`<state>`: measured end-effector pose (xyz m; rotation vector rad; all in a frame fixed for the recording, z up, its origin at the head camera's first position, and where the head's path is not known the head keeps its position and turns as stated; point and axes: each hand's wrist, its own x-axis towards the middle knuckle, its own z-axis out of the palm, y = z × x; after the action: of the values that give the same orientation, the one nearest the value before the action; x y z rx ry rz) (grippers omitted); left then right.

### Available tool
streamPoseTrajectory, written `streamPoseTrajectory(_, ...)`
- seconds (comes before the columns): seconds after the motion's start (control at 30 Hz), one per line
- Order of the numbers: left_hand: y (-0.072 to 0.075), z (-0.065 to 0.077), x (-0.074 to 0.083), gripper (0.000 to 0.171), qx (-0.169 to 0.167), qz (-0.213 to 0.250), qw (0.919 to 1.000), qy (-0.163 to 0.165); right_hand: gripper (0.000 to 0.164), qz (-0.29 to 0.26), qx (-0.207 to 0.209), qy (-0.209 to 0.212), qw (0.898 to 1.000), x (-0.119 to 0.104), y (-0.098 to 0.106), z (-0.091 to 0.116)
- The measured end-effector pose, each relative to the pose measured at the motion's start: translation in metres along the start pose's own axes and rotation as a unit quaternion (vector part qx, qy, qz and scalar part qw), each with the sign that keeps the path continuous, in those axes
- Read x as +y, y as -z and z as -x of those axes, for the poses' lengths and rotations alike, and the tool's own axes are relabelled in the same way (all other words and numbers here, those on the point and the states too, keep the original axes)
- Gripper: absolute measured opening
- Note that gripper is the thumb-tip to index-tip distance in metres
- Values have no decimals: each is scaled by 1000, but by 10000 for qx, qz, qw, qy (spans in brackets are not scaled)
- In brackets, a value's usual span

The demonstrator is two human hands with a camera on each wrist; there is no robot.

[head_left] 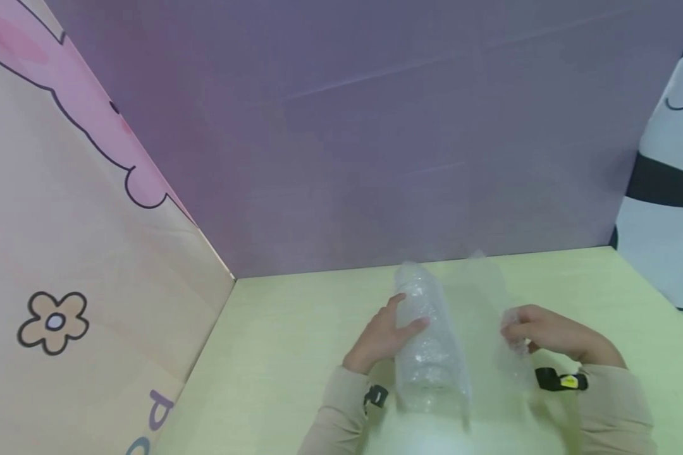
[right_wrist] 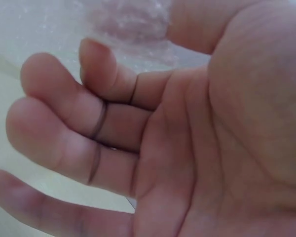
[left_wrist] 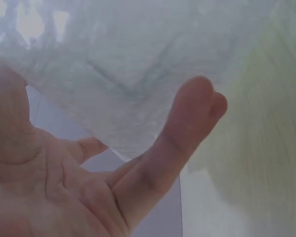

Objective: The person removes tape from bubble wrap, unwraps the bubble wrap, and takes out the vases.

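Note:
A clear roll of bubble wrap (head_left: 427, 347) lies lengthwise over the table in the head view. My left hand (head_left: 382, 336) grips the roll from its left side, thumb across the top and fingers at the far left. In the left wrist view, the fingers and thumb of that hand (left_wrist: 84, 173) spread around the bubble wrap (left_wrist: 113, 59). To the right, a loose sheet of the wrap (head_left: 484, 297) extends from the roll. My right hand (head_left: 552, 330) pinches its edge, bunched between thumb and index finger; the other fingers (right_wrist: 54, 136) curl loosely below the wrap (right_wrist: 133, 24).
A pale yellow-green table (head_left: 284, 354) lies under both hands. A purple-grey panel (head_left: 375, 139) rises at its back edge. On the left stands a printed panel (head_left: 119, 284) with a flower, and on the right another panel (head_left: 660, 240) with a panda-like figure.

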<state>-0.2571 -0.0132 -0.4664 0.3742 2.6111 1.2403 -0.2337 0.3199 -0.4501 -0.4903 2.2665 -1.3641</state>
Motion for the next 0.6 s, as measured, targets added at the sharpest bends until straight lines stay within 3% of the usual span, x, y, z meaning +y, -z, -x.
streamPoseTrajectory(0.17, -4, -1, 1, 85, -8, 40, 10000, -4, 31, -74, -35, -53, 10000, 2, 4, 4)
streamPoseTrajectory(0.37, -8, -2, 3, 83, -9, -24, 10000, 1, 29, -115, -46, -400, 9991, 5, 7, 5)
streamPoseTrajectory(0.6, -9, -1, 6, 83, -82, -38, 9999, 102, 32, -24, 199, -659, 9976, 12, 13, 10)
